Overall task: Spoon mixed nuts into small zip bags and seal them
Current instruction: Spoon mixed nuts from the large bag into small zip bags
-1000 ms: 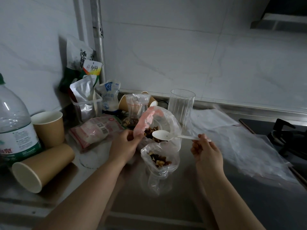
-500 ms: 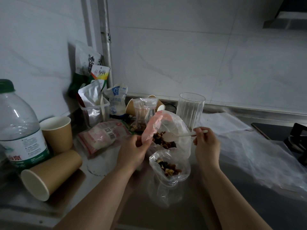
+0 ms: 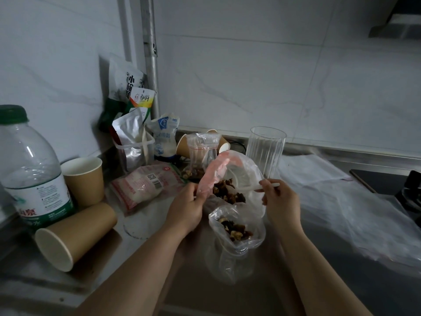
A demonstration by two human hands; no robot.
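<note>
Her left hand (image 3: 185, 207) pinches the big nut bag (image 3: 237, 179) open by its rim; the right hand (image 3: 279, 201) grips the spoon (image 3: 262, 187), bowl buried in nuts. Best to lift level, then tip into the small zip bag (image 3: 237, 229) just in front on the bench (image 3: 141, 247).

You are standing at a home kitchen counter; the worktop (image 3: 341, 293) is brushed steel with a raised back lip, and the wall (image 3: 273, 76) behind it is large pale marble-look tile; a range hood (image 3: 396, 26) juts in at the upper right, and a black gas hob (image 3: 391, 185) sits at the right edge; a metal pipe (image 3: 151, 65) runs up the corner; snack packets (image 3: 134, 103), paper cups (image 3: 83, 179), a water bottle (image 3: 29, 169) and a ribbed tumbler (image 3: 265, 149) crowd the left and back of the worktop, the clutter of a lived-in kitchen, not a shop or lab.
</note>
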